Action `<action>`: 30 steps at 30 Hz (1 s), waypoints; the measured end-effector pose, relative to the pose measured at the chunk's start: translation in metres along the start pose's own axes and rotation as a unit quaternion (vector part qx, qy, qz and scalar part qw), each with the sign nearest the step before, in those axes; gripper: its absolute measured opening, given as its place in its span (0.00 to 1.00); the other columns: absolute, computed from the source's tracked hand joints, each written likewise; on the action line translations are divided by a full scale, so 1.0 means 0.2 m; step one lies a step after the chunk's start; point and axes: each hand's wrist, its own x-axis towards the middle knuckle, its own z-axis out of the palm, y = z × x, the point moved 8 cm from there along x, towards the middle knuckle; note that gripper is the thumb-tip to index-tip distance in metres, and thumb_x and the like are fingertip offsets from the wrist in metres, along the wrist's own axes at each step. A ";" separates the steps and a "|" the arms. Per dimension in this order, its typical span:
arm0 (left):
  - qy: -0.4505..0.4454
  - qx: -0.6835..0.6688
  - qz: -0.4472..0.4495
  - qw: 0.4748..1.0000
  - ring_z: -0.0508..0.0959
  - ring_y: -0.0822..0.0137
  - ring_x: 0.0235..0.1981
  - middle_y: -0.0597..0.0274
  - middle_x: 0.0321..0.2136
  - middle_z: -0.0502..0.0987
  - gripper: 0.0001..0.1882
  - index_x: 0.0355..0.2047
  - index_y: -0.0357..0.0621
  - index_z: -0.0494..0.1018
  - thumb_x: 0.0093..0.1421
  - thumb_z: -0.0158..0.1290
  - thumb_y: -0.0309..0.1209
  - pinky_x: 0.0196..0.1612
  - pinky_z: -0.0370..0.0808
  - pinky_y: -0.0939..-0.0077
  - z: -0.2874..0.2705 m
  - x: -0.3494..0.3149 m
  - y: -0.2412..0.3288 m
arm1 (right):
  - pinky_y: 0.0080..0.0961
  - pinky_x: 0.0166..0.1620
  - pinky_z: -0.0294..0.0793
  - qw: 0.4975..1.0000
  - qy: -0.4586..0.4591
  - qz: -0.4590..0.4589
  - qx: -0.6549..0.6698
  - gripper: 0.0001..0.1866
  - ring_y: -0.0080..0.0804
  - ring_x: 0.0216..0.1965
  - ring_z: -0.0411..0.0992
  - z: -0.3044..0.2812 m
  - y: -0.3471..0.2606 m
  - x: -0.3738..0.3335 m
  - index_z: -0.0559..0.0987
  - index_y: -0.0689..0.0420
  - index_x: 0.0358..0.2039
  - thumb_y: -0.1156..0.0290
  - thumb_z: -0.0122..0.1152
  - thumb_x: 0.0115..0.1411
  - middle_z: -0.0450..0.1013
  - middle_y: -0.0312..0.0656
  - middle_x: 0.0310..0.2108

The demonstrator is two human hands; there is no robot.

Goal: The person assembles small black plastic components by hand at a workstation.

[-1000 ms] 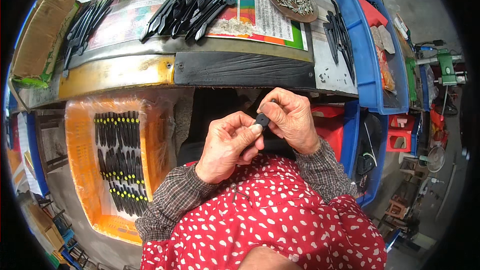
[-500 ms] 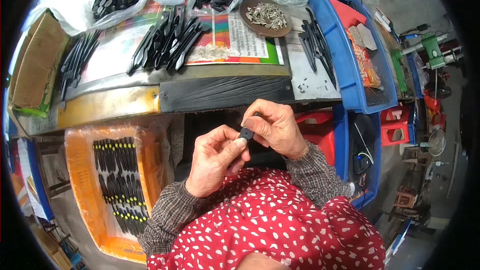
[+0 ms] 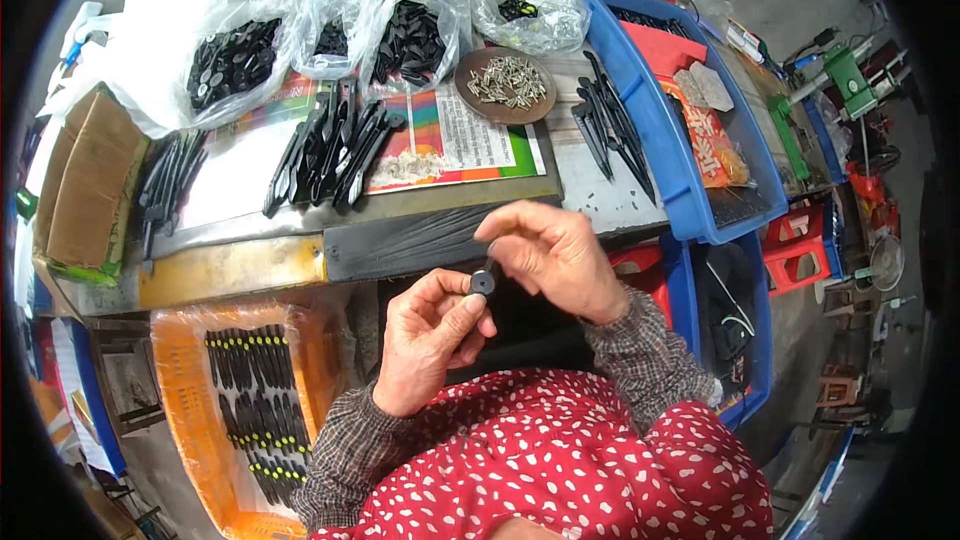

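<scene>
My left hand point(image 3: 425, 340) pinches a small round black disc point(image 3: 483, 283) with a hole in its middle, its face turned up between thumb and forefinger. Just above and to the right, my right hand point(image 3: 558, 258) is curled, thumb and forefinger drawn close together near the disc. A dark bit shows under the right thumb; what those fingers hold, if anything, is hidden. Both hands are in front of the bench edge, over my lap. Beyond them on the bench lies a pile of long black plastic pieces point(image 3: 330, 155), beside a brown dish point(image 3: 480, 108) of small metal pins.
Clear bags point(image 3: 405, 45) of black parts line the back of the bench. A blue crate point(image 3: 690, 160) stands at the right, a cardboard box point(image 3: 95, 180) at the left. Below left, an orange basket point(image 3: 185, 380) holds rows of black pieces with yellow dots.
The disc has moved slightly left and down in my left hand. My right hand's fingers have shifted a little left, off the disc's edge. The whole view has tilted, showing more of the bench's back.
</scene>
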 end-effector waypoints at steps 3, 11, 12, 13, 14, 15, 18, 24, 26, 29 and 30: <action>0.006 0.004 0.019 1.000 0.65 0.78 0.13 0.59 0.22 0.75 0.05 0.38 0.39 0.68 0.63 0.51 0.27 0.14 0.57 0.87 -0.01 0.00 0.02 | 0.22 0.30 0.71 0.965 0.093 -0.115 -0.215 0.08 0.25 0.27 0.72 -0.14 -0.13 0.07 0.77 0.65 0.33 0.72 0.62 0.57 0.74 0.42 0.26; 0.054 0.033 0.061 0.996 0.66 0.77 0.13 0.58 0.22 0.76 0.05 0.37 0.39 0.68 0.63 0.51 0.27 0.14 0.58 0.86 -0.06 0.02 0.10 | 0.33 0.33 0.71 0.804 0.179 -0.243 -0.512 0.14 0.41 0.30 0.72 -0.35 -0.17 0.30 0.77 0.60 0.40 0.71 0.63 0.52 0.70 0.44 0.31; 0.061 0.038 0.067 0.995 0.66 0.77 0.13 0.58 0.22 0.76 0.05 0.37 0.39 0.68 0.63 0.51 0.27 0.14 0.58 0.86 -0.07 0.02 0.12 | 0.32 0.33 0.70 0.776 0.175 -0.262 -0.547 0.15 0.39 0.30 0.71 -0.33 -0.17 0.31 0.76 0.60 0.41 0.72 0.63 0.52 0.69 0.43 0.31; 0.067 0.043 0.072 0.994 0.67 0.77 0.13 0.58 0.22 0.76 0.06 0.37 0.39 0.68 0.63 0.51 0.27 0.14 0.58 0.86 -0.08 0.02 0.13 | 0.36 0.35 0.73 0.778 0.162 -0.232 -0.560 0.16 0.43 0.36 0.72 -0.33 -0.15 0.34 0.76 0.60 0.40 0.69 0.65 0.51 0.67 0.44 0.33; 0.068 0.043 0.072 0.994 0.67 0.77 0.13 0.58 0.22 0.76 0.06 0.37 0.39 0.68 0.63 0.51 0.27 0.14 0.58 0.86 -0.08 0.02 0.14 | 0.36 0.35 0.73 0.778 0.162 -0.233 -0.560 0.16 0.43 0.36 0.72 -0.32 -0.15 0.35 0.76 0.60 0.40 0.69 0.65 0.51 0.67 0.44 0.33; 0.069 0.037 0.081 0.994 0.67 0.77 0.13 0.57 0.22 0.76 0.06 0.37 0.39 0.68 0.63 0.51 0.27 0.14 0.59 0.86 -0.09 0.02 0.15 | 0.36 0.35 0.73 0.773 0.164 -0.225 -0.570 0.16 0.43 0.36 0.72 -0.32 -0.15 0.36 0.76 0.60 0.40 0.69 0.65 0.50 0.67 0.45 0.33; 0.079 0.033 0.093 0.992 0.68 0.76 0.13 0.57 0.22 0.76 0.06 0.37 0.40 0.68 0.63 0.51 0.27 0.14 0.59 0.86 -0.11 0.03 0.17 | 0.36 0.35 0.73 0.770 0.159 -0.213 -0.580 0.15 0.45 0.38 0.71 -0.31 -0.14 0.38 0.75 0.61 0.37 0.69 0.66 0.50 0.66 0.46 0.34; 0.097 0.034 0.116 0.988 0.69 0.75 0.14 0.56 0.23 0.76 0.05 0.37 0.41 0.68 0.63 0.51 0.28 0.14 0.60 0.86 -0.12 0.04 0.24 | 0.37 0.35 0.73 0.758 0.156 -0.231 -0.590 0.10 0.44 0.37 0.71 -0.29 -0.15 0.39 0.74 0.60 0.30 0.70 0.64 0.51 0.66 0.45 0.33; 0.094 0.032 0.136 0.986 0.69 0.75 0.14 0.57 0.23 0.76 0.05 0.37 0.41 0.68 0.63 0.51 0.28 0.14 0.60 0.87 -0.12 0.05 0.27 | 0.38 0.35 0.72 0.763 0.154 -0.227 -0.585 0.09 0.44 0.37 0.71 -0.30 -0.15 0.40 0.74 0.60 0.28 0.70 0.64 0.50 0.66 0.45 0.32; 0.103 0.039 0.142 0.984 0.69 0.75 0.14 0.57 0.24 0.76 0.05 0.37 0.41 0.68 0.63 0.51 0.28 0.14 0.60 0.87 -0.12 0.05 0.30 | 0.38 0.36 0.72 0.785 0.152 -0.215 -0.561 0.08 0.45 0.34 0.72 -0.32 -0.14 0.42 0.76 0.60 0.28 0.70 0.64 0.50 0.68 0.44 0.32; 0.105 0.040 0.147 0.983 0.70 0.75 0.14 0.57 0.24 0.76 0.05 0.37 0.41 0.68 0.63 0.51 0.28 0.14 0.61 0.87 -0.12 0.04 0.31 | 0.38 0.36 0.72 0.798 0.149 -0.201 -0.548 0.08 0.44 0.34 0.72 -0.33 -0.13 0.43 0.77 0.59 0.28 0.70 0.64 0.49 0.69 0.44 0.32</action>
